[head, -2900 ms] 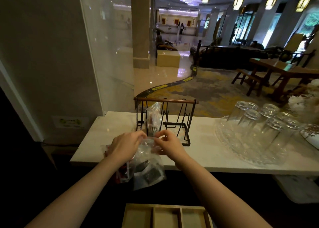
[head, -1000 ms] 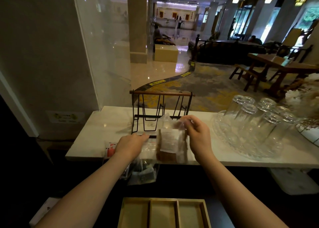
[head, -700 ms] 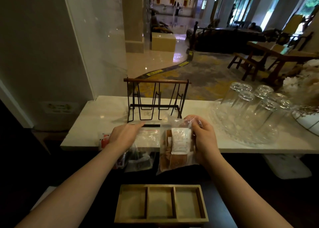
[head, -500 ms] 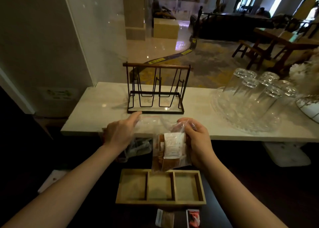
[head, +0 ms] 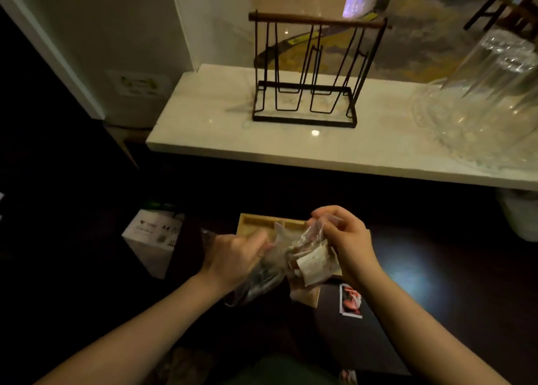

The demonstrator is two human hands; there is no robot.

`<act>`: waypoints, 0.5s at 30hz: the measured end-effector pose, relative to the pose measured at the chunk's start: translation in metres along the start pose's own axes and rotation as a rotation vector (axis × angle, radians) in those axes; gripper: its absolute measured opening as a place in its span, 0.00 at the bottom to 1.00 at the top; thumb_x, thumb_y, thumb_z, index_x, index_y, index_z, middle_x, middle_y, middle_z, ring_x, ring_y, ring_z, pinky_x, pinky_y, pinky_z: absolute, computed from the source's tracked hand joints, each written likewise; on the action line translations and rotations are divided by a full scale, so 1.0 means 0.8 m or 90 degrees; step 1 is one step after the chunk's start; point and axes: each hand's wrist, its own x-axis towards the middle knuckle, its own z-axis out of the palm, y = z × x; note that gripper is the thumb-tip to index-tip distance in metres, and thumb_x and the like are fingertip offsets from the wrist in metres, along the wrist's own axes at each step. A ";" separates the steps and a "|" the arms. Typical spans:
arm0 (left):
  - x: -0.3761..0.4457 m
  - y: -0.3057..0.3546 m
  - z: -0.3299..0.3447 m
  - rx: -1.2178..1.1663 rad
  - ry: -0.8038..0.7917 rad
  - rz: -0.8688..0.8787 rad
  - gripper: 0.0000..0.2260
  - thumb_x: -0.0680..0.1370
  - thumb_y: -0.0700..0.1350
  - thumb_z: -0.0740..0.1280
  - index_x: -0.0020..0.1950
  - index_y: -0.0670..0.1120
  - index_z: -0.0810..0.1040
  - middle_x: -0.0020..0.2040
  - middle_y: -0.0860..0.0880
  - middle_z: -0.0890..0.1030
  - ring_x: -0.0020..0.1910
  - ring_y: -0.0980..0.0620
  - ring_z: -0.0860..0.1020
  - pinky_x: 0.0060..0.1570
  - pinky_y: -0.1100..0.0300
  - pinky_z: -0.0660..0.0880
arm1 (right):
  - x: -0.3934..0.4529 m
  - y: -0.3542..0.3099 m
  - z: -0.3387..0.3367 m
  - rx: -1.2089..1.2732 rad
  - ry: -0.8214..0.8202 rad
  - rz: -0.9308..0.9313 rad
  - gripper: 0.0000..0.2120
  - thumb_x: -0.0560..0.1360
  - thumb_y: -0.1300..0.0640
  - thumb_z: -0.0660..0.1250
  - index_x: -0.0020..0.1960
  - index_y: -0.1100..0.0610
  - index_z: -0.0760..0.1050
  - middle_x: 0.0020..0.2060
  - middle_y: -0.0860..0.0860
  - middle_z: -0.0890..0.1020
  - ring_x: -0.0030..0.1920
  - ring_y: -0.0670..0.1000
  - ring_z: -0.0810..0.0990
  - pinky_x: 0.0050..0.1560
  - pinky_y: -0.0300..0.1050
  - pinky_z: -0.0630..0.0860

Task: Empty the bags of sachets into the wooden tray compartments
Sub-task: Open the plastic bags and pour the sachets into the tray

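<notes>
My right hand [head: 345,239] pinches the top of a clear bag of brown and white sachets [head: 310,261], which hangs over the wooden tray [head: 262,223]. My left hand [head: 233,258] grips another clear bag with dark sachets [head: 256,279] beside it, low over the tray's left part. The bags and hands hide most of the tray; only its far rim and a near corner show. A loose pink sachet [head: 350,300] lies on the dark surface just right of the tray.
Behind the tray runs a white marble counter [head: 218,131] bearing a black wire rack with a wooden bar [head: 305,73] and upturned glasses on a glass tray [head: 489,93]. A white box [head: 154,239] stands at the left on the dark surface.
Both hands came down from the counter edge with the bags and now hold them low over the tray. The camera tilted further down.
</notes>
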 end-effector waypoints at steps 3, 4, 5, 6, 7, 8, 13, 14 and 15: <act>-0.021 0.008 0.011 -0.010 -0.030 0.035 0.14 0.82 0.54 0.51 0.40 0.50 0.66 0.24 0.49 0.75 0.21 0.50 0.74 0.18 0.62 0.63 | -0.013 0.024 -0.005 0.004 -0.004 0.017 0.11 0.77 0.70 0.58 0.43 0.60 0.77 0.36 0.53 0.84 0.37 0.47 0.82 0.36 0.38 0.78; -0.028 0.009 0.017 -0.009 -0.047 0.044 0.14 0.82 0.54 0.51 0.40 0.50 0.67 0.25 0.50 0.76 0.21 0.50 0.75 0.18 0.62 0.64 | -0.017 0.031 -0.005 0.007 -0.009 0.029 0.11 0.77 0.70 0.58 0.43 0.61 0.76 0.36 0.53 0.83 0.37 0.46 0.82 0.36 0.38 0.78; -0.035 0.011 0.023 -0.016 -0.058 0.051 0.14 0.82 0.54 0.52 0.40 0.51 0.67 0.26 0.50 0.76 0.21 0.50 0.75 0.18 0.62 0.65 | -0.021 0.038 -0.006 0.001 -0.014 0.037 0.11 0.77 0.70 0.58 0.44 0.61 0.77 0.36 0.52 0.83 0.37 0.45 0.81 0.37 0.39 0.79; -0.041 0.013 0.030 -0.024 -0.067 0.053 0.14 0.82 0.54 0.52 0.40 0.50 0.69 0.26 0.51 0.76 0.22 0.51 0.75 0.18 0.62 0.67 | -0.024 0.044 -0.007 -0.016 -0.019 0.043 0.11 0.77 0.69 0.57 0.44 0.61 0.77 0.36 0.52 0.83 0.37 0.45 0.81 0.38 0.40 0.79; -0.047 0.014 0.036 -0.028 -0.073 0.050 0.15 0.82 0.54 0.53 0.40 0.50 0.71 0.25 0.51 0.77 0.22 0.52 0.75 0.18 0.62 0.67 | -0.027 0.047 -0.007 -0.031 -0.021 0.044 0.12 0.77 0.70 0.57 0.44 0.61 0.77 0.36 0.52 0.83 0.37 0.44 0.80 0.37 0.39 0.78; -0.052 0.015 0.042 -0.026 -0.077 0.044 0.17 0.82 0.54 0.53 0.39 0.49 0.73 0.25 0.52 0.77 0.22 0.52 0.75 0.19 0.62 0.68 | -0.029 0.049 -0.007 -0.043 -0.019 0.042 0.12 0.77 0.70 0.56 0.44 0.61 0.77 0.36 0.52 0.82 0.36 0.42 0.80 0.37 0.38 0.77; -0.073 0.027 0.077 0.022 -0.098 0.046 0.19 0.82 0.52 0.52 0.37 0.48 0.75 0.27 0.52 0.77 0.24 0.52 0.75 0.20 0.61 0.69 | -0.038 0.061 -0.014 -0.085 0.002 0.049 0.14 0.77 0.71 0.56 0.43 0.59 0.77 0.38 0.52 0.81 0.37 0.40 0.80 0.35 0.33 0.77; -0.076 0.030 0.084 0.037 -0.111 0.049 0.18 0.82 0.52 0.53 0.37 0.48 0.75 0.27 0.52 0.77 0.25 0.52 0.75 0.20 0.61 0.68 | -0.039 0.065 -0.017 -0.089 0.005 0.055 0.14 0.77 0.70 0.56 0.43 0.58 0.77 0.39 0.53 0.81 0.37 0.40 0.80 0.36 0.34 0.77; -0.078 0.032 0.092 0.050 -0.128 0.050 0.16 0.80 0.52 0.55 0.37 0.48 0.75 0.28 0.52 0.77 0.25 0.52 0.75 0.21 0.61 0.68 | -0.041 0.068 -0.019 -0.092 0.009 0.063 0.15 0.77 0.70 0.55 0.43 0.58 0.77 0.40 0.53 0.81 0.38 0.40 0.81 0.36 0.35 0.78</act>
